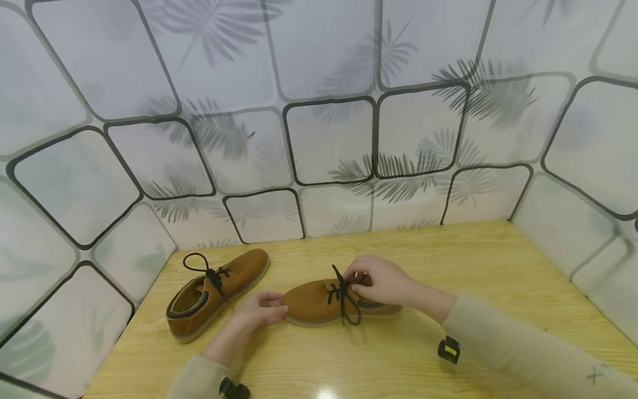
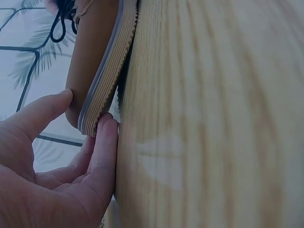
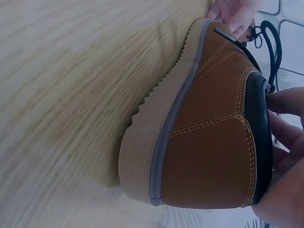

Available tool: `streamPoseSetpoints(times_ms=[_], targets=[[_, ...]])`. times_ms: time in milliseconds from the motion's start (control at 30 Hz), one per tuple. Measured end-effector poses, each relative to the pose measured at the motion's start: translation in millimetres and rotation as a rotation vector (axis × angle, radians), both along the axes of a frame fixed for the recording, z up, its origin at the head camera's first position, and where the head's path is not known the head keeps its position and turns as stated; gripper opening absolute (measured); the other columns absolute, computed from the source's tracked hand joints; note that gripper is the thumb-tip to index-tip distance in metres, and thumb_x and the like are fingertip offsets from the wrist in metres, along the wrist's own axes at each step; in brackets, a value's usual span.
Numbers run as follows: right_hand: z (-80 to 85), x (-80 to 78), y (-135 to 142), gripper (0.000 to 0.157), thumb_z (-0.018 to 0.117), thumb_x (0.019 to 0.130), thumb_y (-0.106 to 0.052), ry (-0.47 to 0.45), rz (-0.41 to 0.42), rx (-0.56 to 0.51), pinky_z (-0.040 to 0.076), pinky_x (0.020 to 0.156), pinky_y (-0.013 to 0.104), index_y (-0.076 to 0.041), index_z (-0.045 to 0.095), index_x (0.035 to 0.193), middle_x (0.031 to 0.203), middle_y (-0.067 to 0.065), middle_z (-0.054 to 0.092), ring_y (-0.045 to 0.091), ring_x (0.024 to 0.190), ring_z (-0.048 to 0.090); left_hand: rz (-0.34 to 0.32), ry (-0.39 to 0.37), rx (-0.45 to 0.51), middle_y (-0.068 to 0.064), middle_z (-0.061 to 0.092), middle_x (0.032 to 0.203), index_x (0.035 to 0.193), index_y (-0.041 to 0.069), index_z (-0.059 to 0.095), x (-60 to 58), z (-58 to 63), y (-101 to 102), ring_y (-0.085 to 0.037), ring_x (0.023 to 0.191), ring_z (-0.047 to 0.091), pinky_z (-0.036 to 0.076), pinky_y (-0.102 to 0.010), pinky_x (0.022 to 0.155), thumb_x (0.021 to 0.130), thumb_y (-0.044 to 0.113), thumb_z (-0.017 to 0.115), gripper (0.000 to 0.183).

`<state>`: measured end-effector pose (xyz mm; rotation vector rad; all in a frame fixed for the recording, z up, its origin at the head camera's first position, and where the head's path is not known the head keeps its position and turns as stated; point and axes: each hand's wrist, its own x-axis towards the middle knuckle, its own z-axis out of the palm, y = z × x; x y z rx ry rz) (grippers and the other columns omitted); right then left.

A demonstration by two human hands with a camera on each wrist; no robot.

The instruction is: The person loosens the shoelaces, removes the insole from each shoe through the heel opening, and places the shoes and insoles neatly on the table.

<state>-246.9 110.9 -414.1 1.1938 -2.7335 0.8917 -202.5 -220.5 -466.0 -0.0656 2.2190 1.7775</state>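
Note:
A brown shoe with tied black laces lies on the table, toe pointing left. My left hand pinches its toe; in the left wrist view the thumb is on the upper and fingertips are under the ridged sole. My right hand grips the shoe around its opening, just behind the laces. In the right wrist view that hand's fingers bend over the dark padded collar; some fingertips are hidden. One lace end hangs over the shoe's side.
A matching brown shoe stands at the left of the wooden table, toe pointing away to the right, its black lace loop sticking up. Patterned white sheeting rises behind the table and on both sides.

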Motion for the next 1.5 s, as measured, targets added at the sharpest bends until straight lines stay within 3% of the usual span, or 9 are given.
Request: streamPoseSetpoints(times_ms=[167, 433, 667, 767, 1067, 1233, 1500], targets=[[-1.9, -4.7, -1.9, 0.007, 0.078, 0.096, -0.01, -0.004, -0.016, -0.005, 0.06, 0.078, 0.024, -0.016, 0.077, 0.099, 0.099, -0.004, 0.073, 0.007, 0.086, 0.066, 0.004, 0.002, 0.007, -0.036, 0.059, 0.134, 0.141, -0.02, 0.048, 1.3, -0.6, 1.1, -0.016, 0.097, 0.072, 0.066, -0.033, 0.094, 0.096, -0.002, 0.071, 0.054], [-7.1, -8.2, -0.7, 0.012, 0.08, 0.095, -0.009, -0.046, -0.022, -0.086, 0.061, 0.076, 0.023, -0.019, 0.074, 0.09, 0.094, -0.005, 0.071, 0.007, 0.088, 0.066, -0.024, 0.018, 0.058, -0.033, 0.062, 0.128, 0.138, -0.022, 0.048, 0.7, -5.8, -3.3, -0.016, 0.096, 0.072, 0.066, -0.03, 0.091, 0.094, 0.004, 0.077, 0.058], [-5.2, -4.7, -2.5, 0.018, 0.078, 0.091, -0.011, 0.086, -0.042, -0.046, 0.059, 0.088, 0.038, -0.025, 0.068, 0.087, 0.093, -0.01, 0.067, 0.013, 0.094, 0.062, -0.012, 0.017, 0.031, -0.033, 0.061, 0.13, 0.139, -0.021, 0.048, 0.2, -3.6, -1.5, -0.016, 0.096, 0.072, 0.066, -0.031, 0.091, 0.095, 0.001, 0.074, 0.056], [-4.3, -3.7, -2.9, 0.019, 0.076, 0.088, -0.01, 0.101, -0.044, -0.054, 0.057, 0.087, 0.038, -0.025, 0.065, 0.086, 0.092, -0.011, 0.065, 0.013, 0.094, 0.06, -0.002, 0.01, 0.012, -0.033, 0.061, 0.131, 0.141, -0.021, 0.048, 0.8, -1.7, 0.5, -0.016, 0.095, 0.072, 0.066, -0.031, 0.091, 0.096, -0.001, 0.071, 0.055], [-2.3, -5.9, -4.8, 0.015, 0.075, 0.093, -0.009, 0.011, 0.015, -0.087, 0.055, 0.075, 0.024, -0.021, 0.068, 0.088, 0.084, -0.01, 0.065, 0.002, 0.079, 0.058, -0.008, 0.013, 0.027, -0.033, 0.061, 0.13, 0.141, -0.022, 0.046, -0.8, -4.3, -1.2, -0.014, 0.093, 0.071, 0.066, -0.029, 0.09, 0.096, -0.003, 0.071, 0.055], [-2.9, -7.8, -5.5, 0.011, 0.075, 0.095, -0.01, -0.019, 0.032, -0.089, 0.057, 0.075, 0.024, -0.018, 0.071, 0.09, 0.086, -0.008, 0.068, 0.0, 0.08, 0.059, -0.001, 0.011, 0.023, -0.031, 0.061, 0.129, 0.141, -0.019, 0.048, -0.4, -2.2, -1.0, -0.014, 0.094, 0.071, 0.066, -0.031, 0.091, 0.096, -0.002, 0.071, 0.053], [-4.8, -6.5, -4.8, 0.013, 0.072, 0.093, -0.007, -0.161, -0.011, -0.154, 0.054, 0.074, 0.023, -0.018, 0.07, 0.087, 0.086, -0.006, 0.066, 0.004, 0.079, 0.057, 0.0, 0.007, 0.001, -0.034, 0.059, 0.132, 0.14, -0.017, 0.049, -0.5, -1.8, 0.2, -0.015, 0.096, 0.072, 0.066, -0.035, 0.093, 0.096, -0.001, 0.072, 0.053]])
